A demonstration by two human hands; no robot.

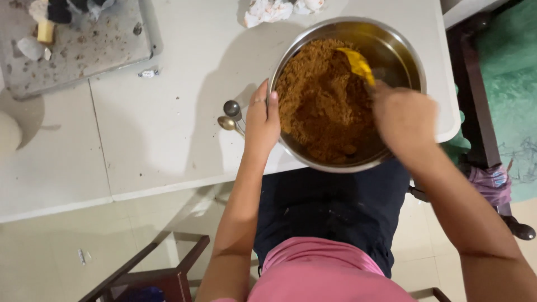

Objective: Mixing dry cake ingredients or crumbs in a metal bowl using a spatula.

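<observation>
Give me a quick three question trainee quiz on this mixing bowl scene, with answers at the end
1. True or false: the left hand rests on the rim of the metal bowl.
2. What colour is the spatula that the right hand holds in the brown crumbly mix? A) yellow B) red C) black
3. What lies on the white table just left of the left hand?

Key: 1 true. 2 A. 3 two measuring spoons.

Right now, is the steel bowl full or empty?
Partly full: brown crumbly mix covers most of the steel bowl, bare metal showing at its far right side.
</observation>
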